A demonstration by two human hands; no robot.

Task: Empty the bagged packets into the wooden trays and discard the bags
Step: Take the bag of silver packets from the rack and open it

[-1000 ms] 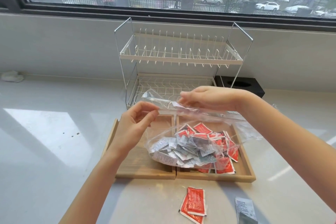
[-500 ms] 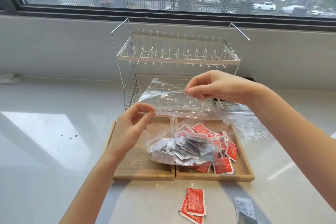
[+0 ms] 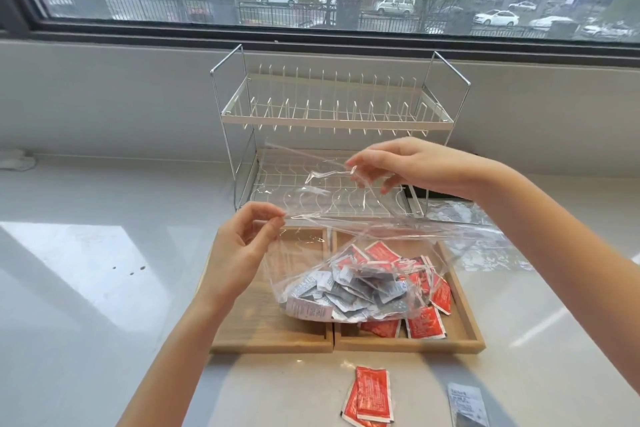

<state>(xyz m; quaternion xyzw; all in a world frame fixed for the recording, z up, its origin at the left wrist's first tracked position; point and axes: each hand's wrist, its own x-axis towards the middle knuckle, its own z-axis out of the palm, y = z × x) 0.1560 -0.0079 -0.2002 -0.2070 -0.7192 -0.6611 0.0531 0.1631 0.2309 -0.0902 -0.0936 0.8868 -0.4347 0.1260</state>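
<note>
White countertop [image 3: 86, 288] below a window carries a wire dish rack [image 3: 332, 121] and two wooden trays [image 3: 273, 333] side by side. Over them hangs a clear plastic bag [image 3: 346, 253] of silver packets [image 3: 349, 295], mouth parted. Left hand [image 3: 239, 246] pinches the near lip, right hand [image 3: 412, 167] the far lip. Red packets [image 3: 424, 321] fill the right tray. Judgement: opening step; next, upend the bag over the left tray.
</note>
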